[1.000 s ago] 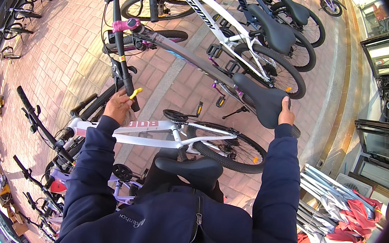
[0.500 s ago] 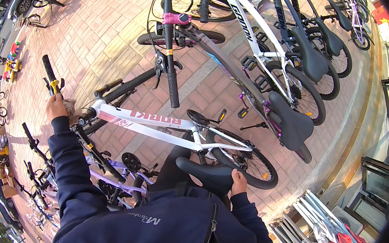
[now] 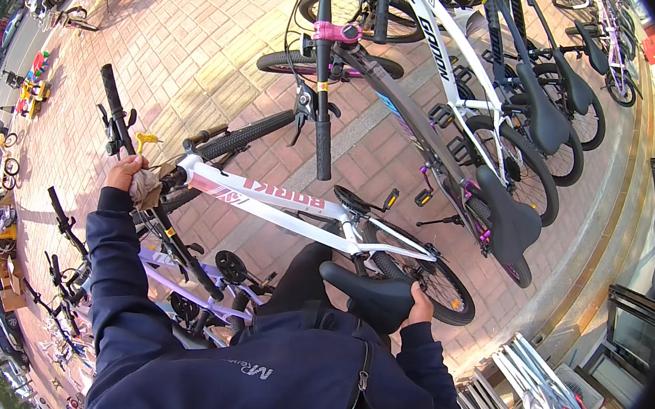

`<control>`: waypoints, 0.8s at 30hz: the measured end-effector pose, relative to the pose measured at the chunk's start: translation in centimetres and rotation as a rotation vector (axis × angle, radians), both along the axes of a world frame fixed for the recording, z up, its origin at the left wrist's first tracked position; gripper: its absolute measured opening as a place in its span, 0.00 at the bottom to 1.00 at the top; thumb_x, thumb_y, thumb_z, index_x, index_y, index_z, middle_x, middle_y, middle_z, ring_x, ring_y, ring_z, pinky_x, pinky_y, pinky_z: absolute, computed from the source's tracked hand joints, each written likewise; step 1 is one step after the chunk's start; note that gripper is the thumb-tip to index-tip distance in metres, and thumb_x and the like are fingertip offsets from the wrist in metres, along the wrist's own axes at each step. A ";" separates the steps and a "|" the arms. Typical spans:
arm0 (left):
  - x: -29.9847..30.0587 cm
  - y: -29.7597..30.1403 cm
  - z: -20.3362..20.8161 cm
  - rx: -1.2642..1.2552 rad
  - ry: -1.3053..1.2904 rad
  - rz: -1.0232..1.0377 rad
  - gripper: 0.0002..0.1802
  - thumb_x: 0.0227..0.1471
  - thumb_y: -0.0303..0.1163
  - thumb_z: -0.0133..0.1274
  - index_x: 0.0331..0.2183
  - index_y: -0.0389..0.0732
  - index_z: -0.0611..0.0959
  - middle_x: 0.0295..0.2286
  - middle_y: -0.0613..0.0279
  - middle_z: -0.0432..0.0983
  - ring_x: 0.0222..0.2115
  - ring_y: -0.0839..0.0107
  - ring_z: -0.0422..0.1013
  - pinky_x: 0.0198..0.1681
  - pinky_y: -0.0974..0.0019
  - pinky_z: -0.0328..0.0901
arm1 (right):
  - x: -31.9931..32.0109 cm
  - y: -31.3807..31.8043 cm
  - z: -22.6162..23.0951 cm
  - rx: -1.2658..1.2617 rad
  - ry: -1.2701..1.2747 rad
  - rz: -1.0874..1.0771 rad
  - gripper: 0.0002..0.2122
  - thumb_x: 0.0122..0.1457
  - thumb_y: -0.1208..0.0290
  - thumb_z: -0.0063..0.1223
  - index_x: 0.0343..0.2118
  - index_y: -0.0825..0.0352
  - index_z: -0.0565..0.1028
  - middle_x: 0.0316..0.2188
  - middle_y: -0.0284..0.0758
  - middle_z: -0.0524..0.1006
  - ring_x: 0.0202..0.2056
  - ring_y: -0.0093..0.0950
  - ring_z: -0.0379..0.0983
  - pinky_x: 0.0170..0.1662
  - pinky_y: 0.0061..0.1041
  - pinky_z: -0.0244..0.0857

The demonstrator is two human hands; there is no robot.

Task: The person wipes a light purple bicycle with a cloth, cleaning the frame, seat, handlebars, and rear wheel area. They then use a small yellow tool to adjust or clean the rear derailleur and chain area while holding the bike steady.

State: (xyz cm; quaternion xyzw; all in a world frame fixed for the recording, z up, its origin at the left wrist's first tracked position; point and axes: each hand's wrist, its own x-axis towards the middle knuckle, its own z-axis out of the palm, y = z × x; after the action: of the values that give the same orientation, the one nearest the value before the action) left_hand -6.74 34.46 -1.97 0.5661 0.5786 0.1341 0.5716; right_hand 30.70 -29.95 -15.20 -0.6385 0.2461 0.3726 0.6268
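**One hand at the bars, one on the seat**

I have the white bike (image 3: 292,222) right in front of me, standing on the brick ground (image 3: 239,55), its front to my left and its back wheel to my right. My left hand (image 3: 126,173) is by the black handlebar (image 3: 110,88). Those fingers are curled in tight, with a small yellow thing (image 3: 144,138) poking out past them and a brown cloth (image 3: 148,189) bunched up under them. I cannot tell if they grip the bar too. My right hand (image 3: 420,306) is bent around the back end of the black seat (image 3: 366,289), near my body, with hardly any gap; some of those fingers are hidden.

I think this step is holding the bike up and steady from both ends. The next move would call for both hands working together: the left to guide the front, the right to stop the back from tipping. There is not much room. The gray bike (image 3: 405,108) is just beyond, on the far side, and its bar end hangs close to my white frame. The purple bike (image 3: 207,302) is near me on the left. So small, slow pushes look best.
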 end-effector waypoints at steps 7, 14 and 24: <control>10.7 6.2 -0.8 0.197 0.054 -0.063 0.18 0.60 0.41 0.54 0.37 0.35 0.85 0.31 0.64 0.79 0.31 0.76 0.72 0.38 0.72 0.65 | 4.0 3.0 0.7 -0.022 -0.281 -0.213 0.12 0.57 0.68 0.61 0.32 0.76 0.80 0.29 0.35 0.78 0.30 0.26 0.72 0.38 0.27 0.67; 20.1 7.4 2.4 0.139 -0.037 -0.182 0.17 0.60 0.39 0.54 0.37 0.32 0.85 0.29 0.63 0.78 0.27 0.77 0.71 0.33 0.73 0.65 | 4.2 1.6 1.5 -0.038 -0.282 -0.300 0.10 0.56 0.69 0.61 0.27 0.72 0.80 0.27 0.32 0.77 0.29 0.22 0.70 0.37 0.25 0.66; 19.9 10.5 -5.3 0.210 -0.028 -0.188 0.18 0.61 0.40 0.53 0.36 0.33 0.85 0.30 0.63 0.79 0.29 0.77 0.73 0.35 0.73 0.67 | 2.5 0.8 -1.4 -0.148 -0.238 -0.271 0.20 0.57 0.59 0.61 0.34 0.78 0.81 0.30 0.39 0.81 0.34 0.26 0.75 0.39 0.26 0.67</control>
State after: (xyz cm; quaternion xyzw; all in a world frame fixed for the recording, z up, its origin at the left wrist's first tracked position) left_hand 13.13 44.95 -7.25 0.6727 0.4979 0.1477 0.5271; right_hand 33.21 -29.18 -16.58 -0.6835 0.2807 0.1876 0.6472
